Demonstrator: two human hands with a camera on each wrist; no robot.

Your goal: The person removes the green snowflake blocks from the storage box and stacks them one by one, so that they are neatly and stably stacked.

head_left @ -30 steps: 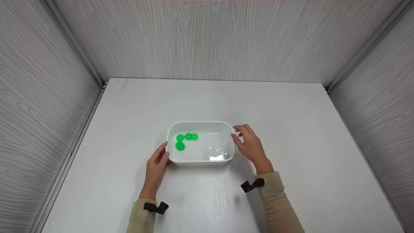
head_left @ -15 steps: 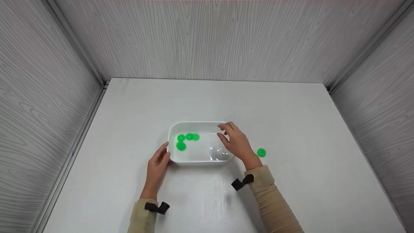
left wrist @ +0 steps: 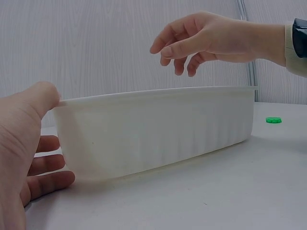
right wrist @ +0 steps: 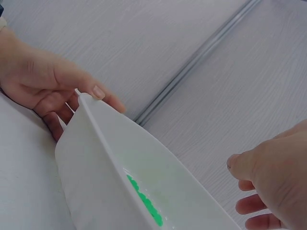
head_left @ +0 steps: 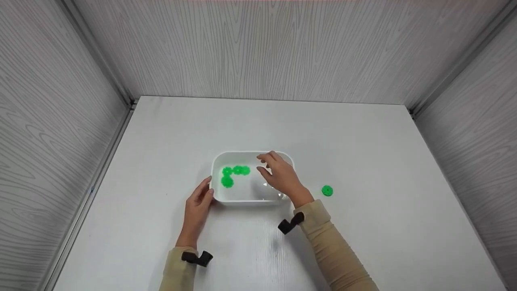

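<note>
Your right hand [head_left: 280, 174] has shifted left over the last second, from the right end of the white, rounded rectangular plastic tray [head_left: 238, 201] to above its interior, and a small green scalloped disc [head_left: 327, 190] now shows beyond it. At far left, a black wrist camera [head_left: 197, 258] sits on your beige left sleeve [head_left: 179, 270]. Your left hand [head_left: 198, 205] touches the tray's left end, its thumb at the rim and its other fingers relaxed against the outside, apart from the thumb. Bright green scalloped pieces [head_left: 227, 182] lie inside the tray's left half in a bent row, some too close together to count. The tray rests on the white desk [head_left: 375, 226]. Over its right half, your right hand's fingers are loosely bent, thumb and index apart. Farther right, the green disc lies flat on the desk, clear of the tray.
</note>
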